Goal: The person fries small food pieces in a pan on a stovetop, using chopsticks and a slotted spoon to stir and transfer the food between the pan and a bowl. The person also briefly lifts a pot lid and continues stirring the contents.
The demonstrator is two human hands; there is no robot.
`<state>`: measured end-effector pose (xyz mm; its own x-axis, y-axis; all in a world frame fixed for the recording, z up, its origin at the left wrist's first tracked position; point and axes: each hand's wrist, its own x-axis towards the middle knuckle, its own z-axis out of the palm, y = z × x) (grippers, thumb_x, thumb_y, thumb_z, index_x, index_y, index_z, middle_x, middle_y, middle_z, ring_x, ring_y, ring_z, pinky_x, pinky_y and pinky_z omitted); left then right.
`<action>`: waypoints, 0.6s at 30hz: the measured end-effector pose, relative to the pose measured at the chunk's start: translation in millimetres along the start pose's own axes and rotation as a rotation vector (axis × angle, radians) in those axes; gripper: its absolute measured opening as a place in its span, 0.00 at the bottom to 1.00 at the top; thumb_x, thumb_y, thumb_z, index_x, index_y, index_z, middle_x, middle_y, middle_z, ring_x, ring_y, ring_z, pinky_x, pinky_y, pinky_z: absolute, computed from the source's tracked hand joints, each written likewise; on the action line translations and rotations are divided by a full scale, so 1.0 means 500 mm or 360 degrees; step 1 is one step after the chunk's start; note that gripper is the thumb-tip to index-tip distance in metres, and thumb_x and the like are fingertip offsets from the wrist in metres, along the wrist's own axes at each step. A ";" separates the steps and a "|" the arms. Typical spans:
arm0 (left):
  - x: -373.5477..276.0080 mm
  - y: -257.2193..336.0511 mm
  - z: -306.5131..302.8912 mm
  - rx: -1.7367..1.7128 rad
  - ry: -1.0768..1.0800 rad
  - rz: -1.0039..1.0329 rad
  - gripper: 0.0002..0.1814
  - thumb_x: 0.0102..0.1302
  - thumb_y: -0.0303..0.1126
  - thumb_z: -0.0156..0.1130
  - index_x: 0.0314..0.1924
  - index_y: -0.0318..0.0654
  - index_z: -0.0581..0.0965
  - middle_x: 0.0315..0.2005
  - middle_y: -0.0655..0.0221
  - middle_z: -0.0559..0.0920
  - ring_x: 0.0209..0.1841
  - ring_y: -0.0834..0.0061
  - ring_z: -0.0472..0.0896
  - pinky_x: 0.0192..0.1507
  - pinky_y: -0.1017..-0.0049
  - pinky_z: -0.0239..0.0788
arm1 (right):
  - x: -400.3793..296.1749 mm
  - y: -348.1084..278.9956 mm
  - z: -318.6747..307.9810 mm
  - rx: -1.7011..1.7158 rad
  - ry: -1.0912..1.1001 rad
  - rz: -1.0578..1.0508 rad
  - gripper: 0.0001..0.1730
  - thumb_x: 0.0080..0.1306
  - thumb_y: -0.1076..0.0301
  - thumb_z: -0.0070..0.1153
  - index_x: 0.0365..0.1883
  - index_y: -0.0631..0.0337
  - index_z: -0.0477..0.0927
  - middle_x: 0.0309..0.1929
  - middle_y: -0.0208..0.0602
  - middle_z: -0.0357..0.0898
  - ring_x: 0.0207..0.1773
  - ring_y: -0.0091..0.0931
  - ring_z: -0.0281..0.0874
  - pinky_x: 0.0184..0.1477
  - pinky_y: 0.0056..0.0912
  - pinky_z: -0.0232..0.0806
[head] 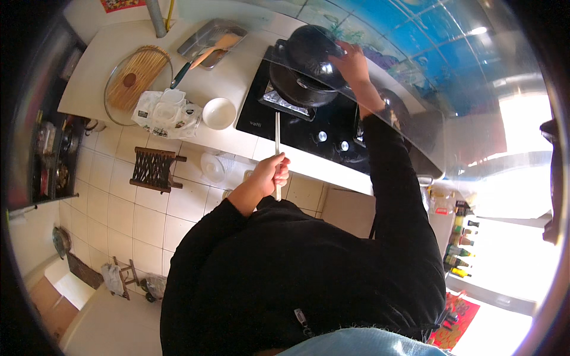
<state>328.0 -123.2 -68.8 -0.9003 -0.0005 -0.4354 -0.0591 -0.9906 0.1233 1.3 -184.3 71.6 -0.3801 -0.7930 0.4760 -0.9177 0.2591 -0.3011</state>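
My left hand (269,175) grips a pair of pale chopsticks (278,133), held close to my body with their tips toward the gas stove (289,127). My right hand (352,62) reaches over the stove, its fingers on the right side of a domed black lid (309,46). Under the lid sits a black pot (296,91) on the left burner. A clear panel (401,129) crosses this area and partly blurs the view of the hand and lid. What is inside the pot is hidden.
Left of the stove are a white bowl (219,114), a plastic package (149,109), a glass lid (116,100) over a bamboo mat (144,66), and a metal tray (191,42) with a spatula (209,53) across it. A wooden stool (153,168) stands on the tiled floor.
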 end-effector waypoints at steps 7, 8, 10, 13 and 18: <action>-0.047 0.038 -0.030 -0.0122 0.0207 0.0117 0.14 0.68 0.43 0.53 0.32 0.40 0.70 0.14 0.79 0.62 0.14 0.86 0.56 0.17 0.84 0.45 | 0.114 0.068 0.069 -0.0106 -0.0288 0.0104 0.27 0.46 0.58 0.67 0.46 0.52 0.80 0.33 0.38 0.83 0.34 0.30 0.81 0.38 0.33 0.71; -0.049 0.044 -0.029 -0.0102 0.0205 0.0146 0.14 0.68 0.42 0.53 0.32 0.40 0.70 0.14 0.79 0.62 0.15 0.86 0.56 0.18 0.83 0.45 | 0.133 0.081 0.054 -0.0034 -0.0342 0.0246 0.27 0.46 0.55 0.67 0.47 0.50 0.81 0.34 0.39 0.83 0.37 0.32 0.81 0.41 0.35 0.72; -0.050 0.050 -0.022 -0.0079 0.0201 0.0189 0.14 0.68 0.43 0.53 0.31 0.41 0.70 0.14 0.80 0.61 0.15 0.87 0.55 0.17 0.84 0.45 | 0.175 0.106 0.010 0.0097 -0.0308 0.0333 0.28 0.47 0.52 0.67 0.47 0.49 0.81 0.34 0.39 0.84 0.37 0.31 0.82 0.42 0.35 0.73; -0.044 0.056 -0.006 -0.0038 0.0137 0.0206 0.14 0.69 0.43 0.51 0.30 0.42 0.69 0.14 0.81 0.61 0.15 0.88 0.55 0.17 0.84 0.44 | 0.226 0.140 -0.069 0.0060 -0.0029 0.0283 0.24 0.50 0.60 0.68 0.45 0.59 0.81 0.28 0.32 0.83 0.28 0.17 0.78 0.31 0.22 0.69; -0.029 0.062 0.016 -0.0011 0.0084 0.0148 0.14 0.68 0.42 0.54 0.31 0.40 0.71 0.14 0.79 0.61 0.15 0.86 0.56 0.18 0.84 0.46 | 0.231 0.172 -0.147 0.0558 0.0064 0.0332 0.23 0.52 0.63 0.68 0.46 0.63 0.80 0.28 0.32 0.82 0.29 0.17 0.78 0.32 0.20 0.70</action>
<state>335.8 -153.0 -51.6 -0.8776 -0.0996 -0.4689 0.0270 -0.9869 0.1590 -129.9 -212.9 161.5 -0.5643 -0.7195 0.4049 -0.7281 0.2026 -0.6548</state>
